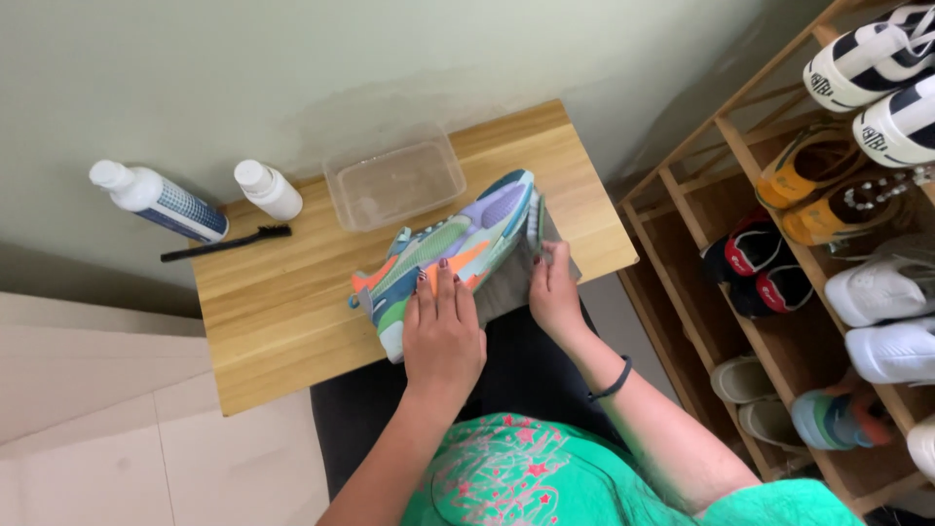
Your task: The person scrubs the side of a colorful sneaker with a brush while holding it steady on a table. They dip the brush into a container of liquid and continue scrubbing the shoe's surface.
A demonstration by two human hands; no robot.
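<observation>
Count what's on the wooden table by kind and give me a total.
White plastic bottles: 2
Black brush: 1
Clear plastic tub: 1
Multicoloured sneaker: 1
Grey cloth: 1
Total: 6
</observation>
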